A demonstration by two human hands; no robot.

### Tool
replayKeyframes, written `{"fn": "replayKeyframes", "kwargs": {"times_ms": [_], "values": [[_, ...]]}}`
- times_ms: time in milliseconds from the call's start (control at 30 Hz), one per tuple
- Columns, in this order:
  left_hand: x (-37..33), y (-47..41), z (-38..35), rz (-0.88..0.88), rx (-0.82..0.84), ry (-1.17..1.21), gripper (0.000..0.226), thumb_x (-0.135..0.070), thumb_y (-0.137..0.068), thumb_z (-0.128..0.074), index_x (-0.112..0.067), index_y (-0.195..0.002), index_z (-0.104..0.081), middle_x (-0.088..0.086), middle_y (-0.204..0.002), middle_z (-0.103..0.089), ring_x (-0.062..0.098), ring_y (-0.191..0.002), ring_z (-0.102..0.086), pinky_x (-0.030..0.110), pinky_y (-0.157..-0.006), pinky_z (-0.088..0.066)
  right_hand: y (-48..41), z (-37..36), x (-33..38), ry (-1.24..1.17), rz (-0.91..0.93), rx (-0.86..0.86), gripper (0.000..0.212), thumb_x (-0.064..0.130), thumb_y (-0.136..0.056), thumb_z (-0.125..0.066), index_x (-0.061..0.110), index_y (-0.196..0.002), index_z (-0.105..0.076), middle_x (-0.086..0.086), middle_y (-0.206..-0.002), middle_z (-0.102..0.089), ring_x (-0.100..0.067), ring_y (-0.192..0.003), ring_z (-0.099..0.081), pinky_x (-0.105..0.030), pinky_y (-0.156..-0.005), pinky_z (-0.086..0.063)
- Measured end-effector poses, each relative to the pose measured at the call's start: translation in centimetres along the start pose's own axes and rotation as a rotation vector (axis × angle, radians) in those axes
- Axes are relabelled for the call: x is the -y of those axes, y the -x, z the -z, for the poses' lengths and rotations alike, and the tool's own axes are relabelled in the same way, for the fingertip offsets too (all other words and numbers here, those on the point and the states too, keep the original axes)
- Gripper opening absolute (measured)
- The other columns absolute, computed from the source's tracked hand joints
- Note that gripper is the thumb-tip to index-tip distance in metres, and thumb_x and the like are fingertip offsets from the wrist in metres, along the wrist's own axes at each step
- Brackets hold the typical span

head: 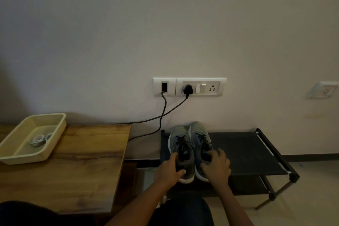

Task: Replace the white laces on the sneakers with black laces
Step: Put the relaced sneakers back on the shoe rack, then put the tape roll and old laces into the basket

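Well, a big pale wall (91, 33) fills the top half of the frame. In the lower left sits a wooden table (82, 161). In the lower right a low black shoe rack (247, 152) stands on the light floor (311, 198), close to the wall. At the far left edge, on the table, lies a cream tray (23, 159). In the middle of the frame a white switch plate (189, 80) is set in the wall. Two dark cords (161, 115) hang down from it and run off to the left behind the table.

The two grey and blue sneakers (180, 134) stand side by side on the left end of the rack's top, just below the middle of the frame. Their toes point at the wall and their heels point at the person. They sit very close together.

The left hand (169, 169) grips the heel of the sneaker on the left. Its thumb lies across the back of the heel, and its fingers (174, 156) curl over the outer side by the opening. The right hand (218, 165) grips the heel end of the sneaker on the right. Its fingers curl over the opening and the outer side, and its thumb presses low on the inner side.

Black laces (183, 145) are threaded up both sneakers, just above the fingers in the frame. The white laces (39, 140) lie in a loose coil inside the tray, well apart from both hands.
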State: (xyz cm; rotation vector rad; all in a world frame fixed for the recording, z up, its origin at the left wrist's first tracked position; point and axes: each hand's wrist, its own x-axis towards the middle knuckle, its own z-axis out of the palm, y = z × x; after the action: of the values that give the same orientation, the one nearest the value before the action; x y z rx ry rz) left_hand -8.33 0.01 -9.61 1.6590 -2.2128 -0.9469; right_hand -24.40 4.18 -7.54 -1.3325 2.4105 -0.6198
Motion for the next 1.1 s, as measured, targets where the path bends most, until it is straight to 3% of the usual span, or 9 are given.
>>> {"fn": "replayKeyframes", "kwargs": {"times_ms": [100, 167, 267, 333, 467, 567, 733, 933, 1100], "values": [[0.4, 1.1, 2.8, -0.015, -0.005, 0.025, 0.055, -0.044, -0.09, -0.058, -0.023, -0.136, -0.034, 0.003, -0.131, -0.055, 0.021, -0.116, -0.055, 0.034, -0.091, -0.047, 0.9, 0.8, 3.4, -0.123, 0.107, -0.071, 0.024, 0.017, -0.083, -0.064, 0.015, -0.107, -0.06, -0.007, -0.129, -0.047, -0.031, -0.12, -0.038, -0.041, -0.097, -0.038], [1.0, 2.0, 4.9, -0.01, -0.016, 0.039, 0.049, -0.044, -0.093, -0.053, -0.019, -0.134, -0.04, 0.004, -0.13, -0.055, 0.023, -0.116, -0.054, 0.034, -0.093, -0.045, 1.7, 0.7, 5.8, -0.184, 0.213, -0.046, 0.013, 0.012, -0.083, -0.064, 0.012, -0.095, -0.066, -0.006, -0.11, -0.06, -0.028, -0.109, -0.05, -0.027, -0.087, -0.041], [2.7, 3.5, 8.5, -0.014, -0.047, 0.065, 0.035, -0.037, -0.096, -0.05, -0.014, -0.122, -0.053, 0.009, -0.118, -0.062, 0.022, -0.105, -0.058, 0.035, -0.092, -0.048, 3.4, -0.1, 9.7, -0.23, 0.344, 0.034, 0.007, 0.005, -0.082, -0.062, 0.008, -0.08, -0.068, -0.006, -0.087, -0.068, -0.021, -0.086, -0.061, -0.014, -0.074, -0.035], [4.4, 4.8, 11.0, -0.006, -0.099, 0.045, 0.029, -0.032, -0.097, -0.049, -0.012, -0.117, -0.058, 0.01, -0.113, -0.064, 0.021, -0.102, -0.059, 0.029, -0.087, -0.047, 4.9, -1.2, 12.4, -0.262, 0.388, 0.171, 0.01, 0.002, -0.082, -0.061, 0.008, -0.079, -0.068, -0.008, -0.085, -0.068, -0.019, -0.082, -0.061, -0.021, -0.073, -0.042], [9.6, 7.9, 15.7, 0.03, -0.215, 0.016, 0.023, -0.023, -0.096, -0.051, -0.012, -0.11, -0.065, 0.006, -0.111, -0.066, 0.02, -0.101, -0.06, 0.027, -0.08, -0.046, 8.1, -3.6, 18.2, -0.219, 0.538, 0.456, 0.024, 0.002, -0.085, -0.059, 0.021, -0.07, -0.06, 0.001, -0.075, -0.061, -0.01, -0.073, -0.057, -0.011, -0.062, -0.041], [14.0, 10.1, 18.4, 0.126, -0.285, 0.051, 0.019, -0.021, -0.094, -0.051, -0.013, -0.101, -0.067, 0.005, -0.103, -0.069, 0.019, -0.093, -0.063, 0.031, -0.078, -0.049, 10.1, -5.9, 22.4, -0.154, 0.628, 0.592, 0.013, 0.005, -0.088, -0.058, 0.013, -0.082, -0.066, 0.001, -0.081, -0.061, -0.009, -0.078, -0.056, -0.017, -0.068, -0.043], [21.5, 12.9, 21.1, 0.298, -0.486, 0.259, 0.013, -0.016, -0.091, -0.055, -0.02, -0.09, -0.068, 0.0, -0.096, -0.07, 0.017, -0.091, -0.064, 0.033, -0.079, -0.053, 13.1, -9.5, 28.1, -0.137, 0.725, 0.676, 0.011, 0.007, -0.091, -0.057, 0.013, -0.084, -0.064, -0.005, -0.089, -0.063, -0.011, -0.083, -0.056, -0.016, -0.066, -0.042], [28.5, 15.0, 23.9, 0.672, -1.051, 0.569, 0.029, -0.006, -0.088, -0.056, -0.01, -0.116, -0.063, 0.01, -0.121, -0.059, 0.026, -0.11, -0.055, 0.034, -0.086, -0.044, 14.6, -14.6, 33.4, -0.136, 0.784, 0.748, 0.015, 0.006, -0.088, -0.058, 0.017, -0.08, -0.065, 0.004, -0.086, -0.062, -0.003, -0.077, -0.055, -0.011, -0.065, -0.042], [33.6, 14.3, 26.2, 0.935, -1.055, 0.41, 0.048, -0.015, -0.082, -0.065, -0.017, -0.128, -0.053, 0.012, -0.14, -0.038, 0.034, -0.118, -0.045, 0.045, -0.099, -0.039, 14.9, -18.1, 37.6, -0.174, 0.854, 0.723, 0.014, 0.004, -0.087, -0.057, 0.014, -0.083, -0.066, 0.004, -0.08, -0.06, -0.005, -0.073, -0.055, -0.014, -0.065, -0.042]]}}
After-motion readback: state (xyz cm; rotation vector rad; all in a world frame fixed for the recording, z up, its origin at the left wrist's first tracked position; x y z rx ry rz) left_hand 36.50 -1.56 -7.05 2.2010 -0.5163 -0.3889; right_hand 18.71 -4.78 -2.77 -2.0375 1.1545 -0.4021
